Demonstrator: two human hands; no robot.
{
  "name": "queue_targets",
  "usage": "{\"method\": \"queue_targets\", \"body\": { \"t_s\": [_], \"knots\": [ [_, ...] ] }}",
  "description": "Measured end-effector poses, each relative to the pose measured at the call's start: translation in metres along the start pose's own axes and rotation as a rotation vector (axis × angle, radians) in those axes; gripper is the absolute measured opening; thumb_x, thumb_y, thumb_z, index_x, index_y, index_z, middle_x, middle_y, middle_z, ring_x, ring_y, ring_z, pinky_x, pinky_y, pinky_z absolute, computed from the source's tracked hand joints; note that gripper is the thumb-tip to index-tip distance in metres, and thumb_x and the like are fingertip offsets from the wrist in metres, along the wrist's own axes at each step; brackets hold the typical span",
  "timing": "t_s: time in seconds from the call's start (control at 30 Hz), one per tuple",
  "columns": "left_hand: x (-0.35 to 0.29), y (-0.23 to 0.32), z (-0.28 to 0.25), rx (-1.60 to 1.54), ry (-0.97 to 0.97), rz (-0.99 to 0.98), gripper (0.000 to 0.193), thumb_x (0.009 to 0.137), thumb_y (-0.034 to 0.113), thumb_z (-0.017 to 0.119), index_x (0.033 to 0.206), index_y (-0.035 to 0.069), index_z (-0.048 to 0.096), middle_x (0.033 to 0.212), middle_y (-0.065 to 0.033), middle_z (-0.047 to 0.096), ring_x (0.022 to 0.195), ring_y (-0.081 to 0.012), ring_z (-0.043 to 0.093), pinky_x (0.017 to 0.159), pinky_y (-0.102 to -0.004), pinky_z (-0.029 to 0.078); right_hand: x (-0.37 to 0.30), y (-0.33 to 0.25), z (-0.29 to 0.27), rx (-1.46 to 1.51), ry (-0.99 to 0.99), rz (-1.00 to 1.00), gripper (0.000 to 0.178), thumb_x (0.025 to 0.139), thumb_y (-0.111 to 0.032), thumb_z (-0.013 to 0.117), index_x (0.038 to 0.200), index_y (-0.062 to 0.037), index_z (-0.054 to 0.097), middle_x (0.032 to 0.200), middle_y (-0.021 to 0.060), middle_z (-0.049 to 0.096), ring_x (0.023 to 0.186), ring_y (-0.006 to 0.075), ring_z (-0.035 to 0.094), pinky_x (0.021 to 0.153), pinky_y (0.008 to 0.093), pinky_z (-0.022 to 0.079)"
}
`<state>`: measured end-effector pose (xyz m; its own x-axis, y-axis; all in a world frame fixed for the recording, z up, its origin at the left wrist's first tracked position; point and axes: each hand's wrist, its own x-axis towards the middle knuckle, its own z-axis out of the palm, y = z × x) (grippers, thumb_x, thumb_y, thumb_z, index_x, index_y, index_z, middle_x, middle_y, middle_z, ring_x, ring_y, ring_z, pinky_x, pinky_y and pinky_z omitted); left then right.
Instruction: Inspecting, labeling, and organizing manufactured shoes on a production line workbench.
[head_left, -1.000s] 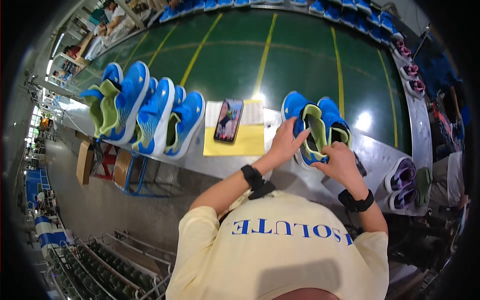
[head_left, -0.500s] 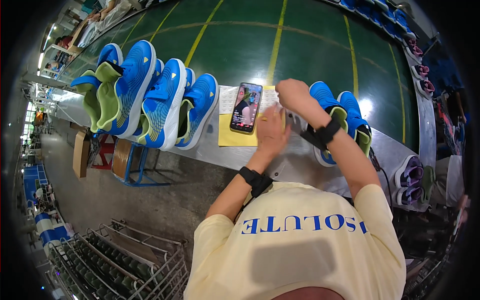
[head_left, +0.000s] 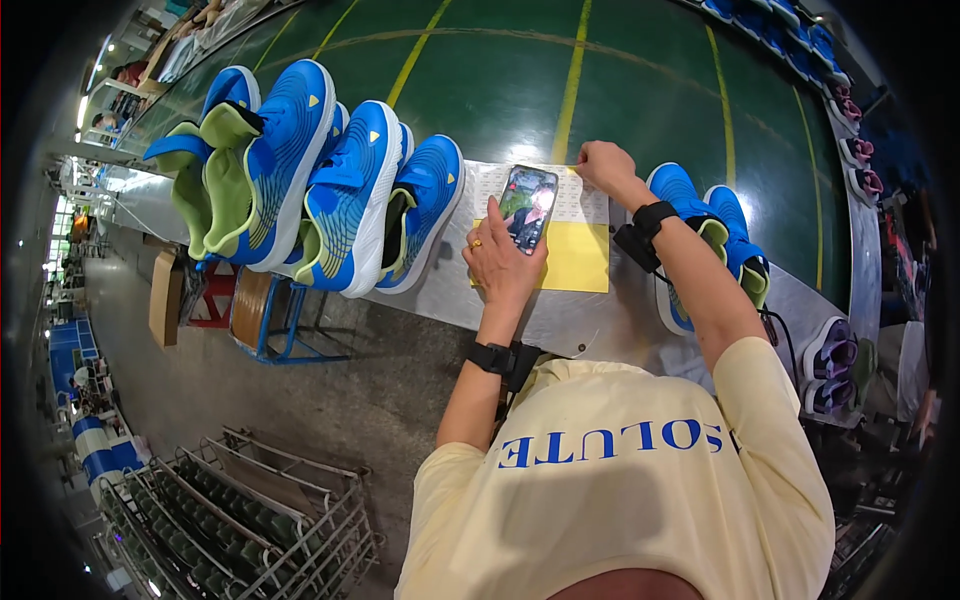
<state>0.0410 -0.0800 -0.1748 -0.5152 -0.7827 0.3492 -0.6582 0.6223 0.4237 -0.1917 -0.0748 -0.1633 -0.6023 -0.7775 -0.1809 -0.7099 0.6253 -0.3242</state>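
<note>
Left hand (head_left: pixel 500 262) holding phone (head_left: pixel 529 208), top jutting past grip — right hand (head_left: pixel 608 169) narrowed at sheet (head_left: pixel 586 205), contact unclear.

The left hand (head_left: pixel 503 258) covers the lower end of the phone (head_left: pixel 530 203), so whether it grips or merely rests there cannot be told; it also hides part of the yellow sheet (head_left: pixel 580 260). The curled fingertips of the right hand (head_left: pixel 606 168) obscure whether they pinch the white paper (head_left: pixel 583 206), whose print is too small to read. Beside that hand, the forearm (head_left: pixel 695 275) blocks part of the blue pair (head_left: pixel 728 212). Left of the left hand, clustered shoes (head_left: pixel 295 100) overlap; beyond both hands, the green tabletop (head_left: pixel 480 100) runs off the upper edge.
</note>
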Motion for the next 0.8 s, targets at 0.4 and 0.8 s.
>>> {"method": "queue_targets", "body": {
  "t_s": [0.4, 0.8],
  "knots": [
    [-0.010, 0.007, -0.002, 0.030, -0.077, -0.074, 0.092, 0.066, 0.040, 0.073, 0.137, 0.004, 0.027, 0.113, -0.0176, 0.050, 0.105, -0.0341, 0.044, 0.089, -0.0469, 0.034, -0.013, 0.005, 0.006, -0.038, 0.191, -0.182, 0.019, 0.076, -0.014, 0.057, 0.092, -0.0119, 0.066, 0.093, 0.0080, 0.064, 0.095, 0.0282, 0.058, 0.078, 0.0395, 0.046],
    [-0.005, 0.004, -0.002, 0.076, -0.097, -0.066, 0.086, 0.065, 0.042, 0.072, 0.133, 0.005, 0.034, 0.111, -0.0155, 0.051, 0.102, -0.0337, 0.047, 0.085, -0.0470, 0.037, -0.004, -0.006, 0.021, -0.043, 0.332, -0.459, 0.010, 0.072, -0.013, 0.056, 0.071, -0.0083, 0.065, 0.074, 0.0148, 0.063, 0.074, 0.0334, 0.061, 0.067, 0.0437, 0.050]
  ]
}}
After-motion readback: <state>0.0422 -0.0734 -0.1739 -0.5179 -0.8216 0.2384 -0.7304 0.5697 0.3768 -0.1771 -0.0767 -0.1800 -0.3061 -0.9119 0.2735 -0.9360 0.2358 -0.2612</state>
